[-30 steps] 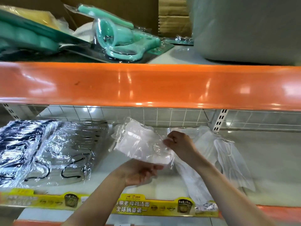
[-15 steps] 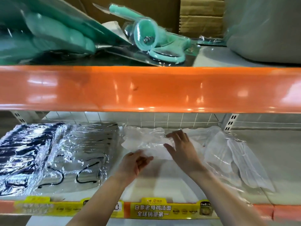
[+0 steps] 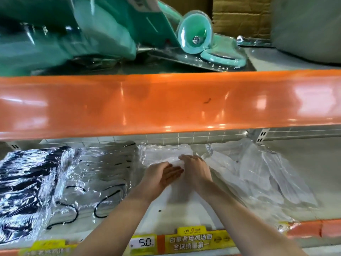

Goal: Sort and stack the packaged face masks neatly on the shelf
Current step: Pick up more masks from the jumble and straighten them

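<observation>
Both hands on the white mask pack (image 3: 166,156) at shelf (image 3: 184,213) centre; left hand (image 3: 162,175) flat, fingers straight; right hand (image 3: 195,168) pressing its top; black packs (image 3: 31,182) stacked left.

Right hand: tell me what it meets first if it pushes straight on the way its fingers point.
The right hand points up-left toward the shelf's back; it already touches the clear-wrapped white face mask pack. Beyond probably lies the white wire-grid back panel.

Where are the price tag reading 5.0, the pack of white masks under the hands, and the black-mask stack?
price tag (image 3: 143,242): head view, printed digits.
white mask pack (image 3: 162,154): head view, upper left part.
black-mask stack (image 3: 27,180): head view, top wrapper.
</observation>
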Available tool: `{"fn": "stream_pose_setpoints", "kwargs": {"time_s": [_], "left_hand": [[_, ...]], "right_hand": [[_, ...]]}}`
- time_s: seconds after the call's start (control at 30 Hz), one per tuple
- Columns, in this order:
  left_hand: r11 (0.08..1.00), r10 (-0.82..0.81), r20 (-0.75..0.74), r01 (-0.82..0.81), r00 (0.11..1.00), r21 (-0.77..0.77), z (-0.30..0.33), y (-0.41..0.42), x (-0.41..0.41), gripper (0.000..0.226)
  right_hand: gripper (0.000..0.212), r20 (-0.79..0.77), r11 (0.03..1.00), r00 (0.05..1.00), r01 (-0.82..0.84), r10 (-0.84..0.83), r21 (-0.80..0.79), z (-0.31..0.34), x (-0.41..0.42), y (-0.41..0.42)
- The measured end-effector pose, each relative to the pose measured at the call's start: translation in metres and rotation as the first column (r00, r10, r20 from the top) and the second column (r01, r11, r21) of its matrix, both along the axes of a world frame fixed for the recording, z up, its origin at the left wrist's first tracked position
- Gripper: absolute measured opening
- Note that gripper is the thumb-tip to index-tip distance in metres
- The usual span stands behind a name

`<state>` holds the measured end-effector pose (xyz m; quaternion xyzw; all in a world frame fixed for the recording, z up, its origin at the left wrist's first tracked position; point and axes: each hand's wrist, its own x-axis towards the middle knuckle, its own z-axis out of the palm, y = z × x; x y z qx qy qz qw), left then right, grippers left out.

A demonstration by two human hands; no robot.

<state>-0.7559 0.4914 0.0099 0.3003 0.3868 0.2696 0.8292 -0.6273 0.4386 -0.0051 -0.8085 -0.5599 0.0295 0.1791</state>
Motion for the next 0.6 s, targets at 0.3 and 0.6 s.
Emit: {"fn": "stream_pose_setpoints", "kwargs": {"time_s": [0.3,0.6], "left_hand": [[0.091,0.314,-0.626,0.634,0.714,0.768,-0.017,0.017,-0.008,0.039],[0.054,0.426,-0.855,0.935,0.296,0.351,-0.052,0.018,-0.001,0.048]], "right_hand": [[0.038,-0.076,0.999,0.997,0.000,-0.003,-0.040,-0.018,0.000,0.009],[0.035,-0.105,0.996,0.991,-0.091,0.089,-0.018,-0.022,-0.001,0.004]]}}
